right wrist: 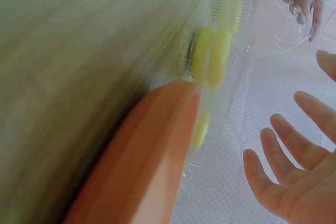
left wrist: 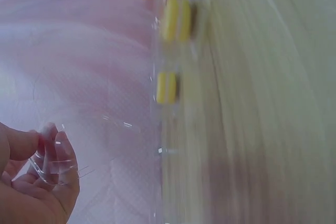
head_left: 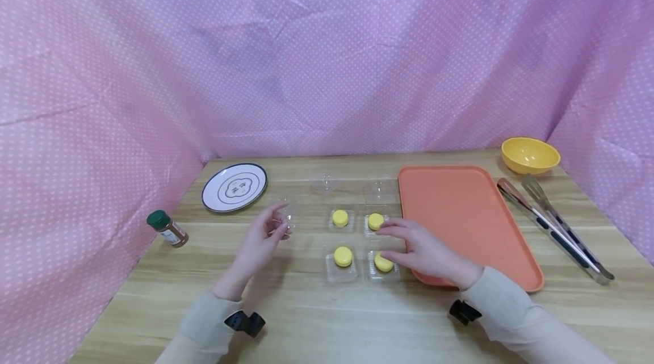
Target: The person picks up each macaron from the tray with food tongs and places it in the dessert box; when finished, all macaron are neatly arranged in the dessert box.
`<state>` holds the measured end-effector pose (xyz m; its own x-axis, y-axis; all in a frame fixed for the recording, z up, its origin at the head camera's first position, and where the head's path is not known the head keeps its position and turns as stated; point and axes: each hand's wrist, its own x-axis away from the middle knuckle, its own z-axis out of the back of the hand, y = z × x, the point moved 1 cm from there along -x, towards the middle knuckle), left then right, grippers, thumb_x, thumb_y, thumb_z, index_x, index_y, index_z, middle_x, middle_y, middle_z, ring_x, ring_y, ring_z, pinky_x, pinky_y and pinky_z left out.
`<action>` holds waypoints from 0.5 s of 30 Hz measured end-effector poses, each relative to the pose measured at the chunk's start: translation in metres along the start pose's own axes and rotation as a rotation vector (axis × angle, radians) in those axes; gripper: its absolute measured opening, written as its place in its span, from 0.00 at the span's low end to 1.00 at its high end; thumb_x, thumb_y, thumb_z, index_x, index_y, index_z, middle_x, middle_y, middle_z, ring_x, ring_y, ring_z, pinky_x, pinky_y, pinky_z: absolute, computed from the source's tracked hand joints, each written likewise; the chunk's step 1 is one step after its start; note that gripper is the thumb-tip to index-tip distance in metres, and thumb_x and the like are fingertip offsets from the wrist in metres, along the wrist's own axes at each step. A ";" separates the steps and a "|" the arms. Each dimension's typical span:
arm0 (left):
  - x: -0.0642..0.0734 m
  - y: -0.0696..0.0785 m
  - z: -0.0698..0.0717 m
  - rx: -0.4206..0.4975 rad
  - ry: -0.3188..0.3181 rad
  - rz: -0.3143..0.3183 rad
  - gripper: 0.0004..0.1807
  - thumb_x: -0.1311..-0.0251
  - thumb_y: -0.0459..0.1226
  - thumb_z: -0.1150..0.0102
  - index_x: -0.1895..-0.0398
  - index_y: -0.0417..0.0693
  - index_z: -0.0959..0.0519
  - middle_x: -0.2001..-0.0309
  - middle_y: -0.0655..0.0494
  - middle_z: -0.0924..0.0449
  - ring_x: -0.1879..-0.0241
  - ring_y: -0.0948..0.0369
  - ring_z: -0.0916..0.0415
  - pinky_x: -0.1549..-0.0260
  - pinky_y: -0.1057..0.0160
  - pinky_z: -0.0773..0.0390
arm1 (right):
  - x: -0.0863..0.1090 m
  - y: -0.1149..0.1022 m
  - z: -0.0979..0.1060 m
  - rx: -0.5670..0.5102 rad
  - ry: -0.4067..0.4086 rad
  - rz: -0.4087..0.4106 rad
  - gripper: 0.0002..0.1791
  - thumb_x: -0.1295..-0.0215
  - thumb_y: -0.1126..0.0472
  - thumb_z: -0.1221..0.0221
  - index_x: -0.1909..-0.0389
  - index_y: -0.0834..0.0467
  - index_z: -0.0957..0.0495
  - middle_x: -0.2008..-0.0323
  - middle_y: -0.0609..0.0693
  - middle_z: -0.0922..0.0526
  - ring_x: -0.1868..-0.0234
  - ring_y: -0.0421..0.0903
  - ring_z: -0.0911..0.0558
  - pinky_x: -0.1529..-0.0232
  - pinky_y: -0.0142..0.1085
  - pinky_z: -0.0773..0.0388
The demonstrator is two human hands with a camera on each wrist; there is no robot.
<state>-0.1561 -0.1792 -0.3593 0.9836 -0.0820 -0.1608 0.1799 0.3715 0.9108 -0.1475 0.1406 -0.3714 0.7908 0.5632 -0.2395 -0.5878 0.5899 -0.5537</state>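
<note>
My left hand [head_left: 260, 239] pinches a clear plastic lid [left wrist: 55, 169] between thumb and fingers, held above the table to the left of the boxes. Several yellow macarons [head_left: 343, 256] sit on clear plastic box bases in two rows at the middle of the table. Over the right-hand macarons [head_left: 376, 221] hovers my right hand [head_left: 426, 250], its fingers spread and loosely bent with nothing in them. The right wrist view shows this right hand [right wrist: 294, 171] clear of the macarons [right wrist: 211, 56], near the tray's edge.
Two more clear plastic pieces [head_left: 380, 189] lie behind the macarons. An orange tray [head_left: 460, 205] lies to the right, with tongs [head_left: 557, 227] and a yellow bowl [head_left: 530, 155] beyond it. On the left are a white plate [head_left: 217, 191] and a green-capped spice jar [head_left: 168, 229].
</note>
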 end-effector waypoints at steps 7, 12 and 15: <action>-0.009 0.013 -0.021 0.215 -0.009 0.149 0.26 0.38 0.22 0.52 0.35 0.39 0.35 0.62 0.51 0.29 0.65 0.65 0.23 0.56 0.60 0.18 | -0.002 -0.001 -0.001 -0.019 0.032 -0.011 0.30 0.42 0.53 0.36 0.39 0.60 0.29 0.40 0.61 0.28 0.38 0.61 0.30 0.39 0.56 0.32; -0.013 0.018 -0.034 0.321 -0.030 0.182 0.27 0.38 0.21 0.53 0.34 0.41 0.37 0.64 0.53 0.28 0.65 0.65 0.23 0.55 0.60 0.18 | -0.005 -0.003 -0.003 -0.005 0.061 0.015 0.33 0.44 0.54 0.34 0.38 0.61 0.30 0.39 0.61 0.28 0.38 0.60 0.30 0.40 0.56 0.31; -0.014 0.019 -0.043 0.389 -0.056 0.199 0.28 0.37 0.21 0.54 0.34 0.41 0.38 0.65 0.56 0.28 0.65 0.64 0.24 0.56 0.63 0.19 | -0.007 -0.005 -0.005 -0.004 0.083 0.039 0.34 0.46 0.56 0.32 0.38 0.61 0.30 0.39 0.60 0.29 0.39 0.59 0.29 0.41 0.55 0.30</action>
<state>-0.1660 -0.1314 -0.3558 0.9942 -0.0982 0.0439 -0.0430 0.0106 0.9990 -0.1489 0.1312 -0.3707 0.7787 0.5358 -0.3265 -0.6182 0.5660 -0.5455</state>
